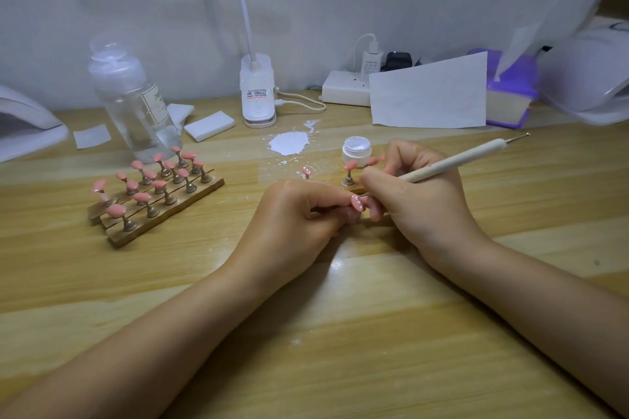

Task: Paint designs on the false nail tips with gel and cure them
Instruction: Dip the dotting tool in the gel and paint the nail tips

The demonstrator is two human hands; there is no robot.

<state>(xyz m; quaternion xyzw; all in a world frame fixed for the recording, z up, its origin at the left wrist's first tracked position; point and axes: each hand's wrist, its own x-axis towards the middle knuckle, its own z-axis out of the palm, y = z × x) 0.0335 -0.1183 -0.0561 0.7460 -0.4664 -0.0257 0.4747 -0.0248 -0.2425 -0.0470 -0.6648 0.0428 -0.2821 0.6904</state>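
A small pink false nail tip, glossy and oval with a few white dots on it, sits just right of the frame's centre. The left hand pinches it between curled fingers, likely to hold it steady and tilted up toward the eye. The right hand grips a slim cream dotting tool like a pencil; its metal point touches the nail, its far end aims toward 2 o'clock. Both hands rest on the wooden table, probably to brace the fine work.

At 12 o'clock from the nail, just beyond the fingers, stand two more pink tips on metal stems: a dotted tip and a plain tip. Behind them is a small round white gel pot, open and within easy reach for dipping, and a smear of white gel on the tabletop.

At 9 o'clock, a wooden rack holds rows of plain pink tips, seemingly awaiting paint. At 11 o'clock is a clear plastic bottle. White domed curing lamps sit at the far left edge and at 2 o'clock.
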